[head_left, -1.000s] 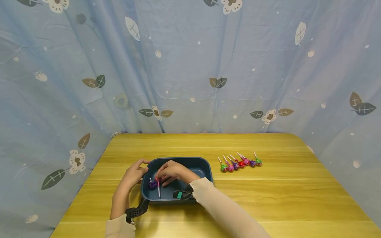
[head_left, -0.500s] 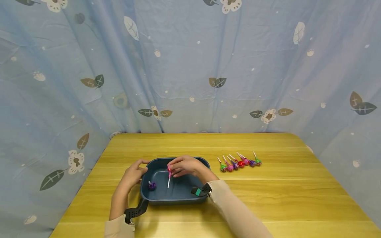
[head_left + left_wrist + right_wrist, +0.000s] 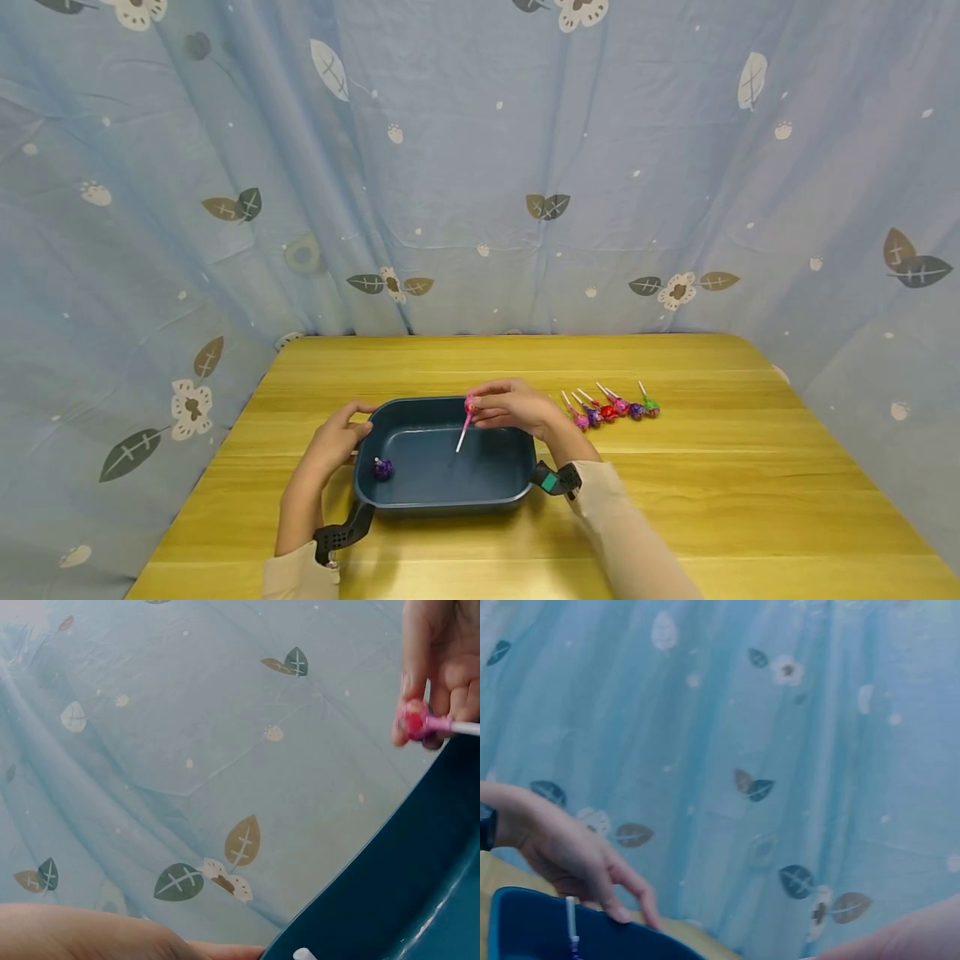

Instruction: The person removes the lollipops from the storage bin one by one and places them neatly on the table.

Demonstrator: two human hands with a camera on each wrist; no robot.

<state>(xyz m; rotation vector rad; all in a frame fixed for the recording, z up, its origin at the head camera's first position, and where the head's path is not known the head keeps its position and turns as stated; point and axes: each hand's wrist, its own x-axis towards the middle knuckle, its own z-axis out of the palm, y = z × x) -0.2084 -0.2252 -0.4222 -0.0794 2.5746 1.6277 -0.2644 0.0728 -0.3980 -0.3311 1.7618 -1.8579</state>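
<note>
In the head view, my right hand (image 3: pixel 517 407) pinches a pink-and-red wrapped lollipop (image 3: pixel 469 406) by its candy end, above the far side of a dark blue tub (image 3: pixel 442 492). The white stick points down over the tub's floor. The left wrist view shows the held lollipop (image 3: pixel 416 722) near fingertips and thumb. My left hand (image 3: pixel 333 437) holds the tub's left rim, thumb at the edge, other fingers partly hidden outside. A purple lollipop (image 3: pixel 383 469) lies inside at the left; its stick (image 3: pixel 571 919) shows in the right wrist view.
A row of several lollipops (image 3: pixel 608 412) in pink, purple, red and green lies on the wooden table (image 3: pixel 712 500), right of the tub. My right hand covers the row's left end. A patterned blue curtain (image 3: pixel 450 167) hangs behind the table.
From beside the purple lollipop, my right hand has moved right and away from me, carrying the pink lollipop towards the tub's far rim. My left hand stays at the left rim.
</note>
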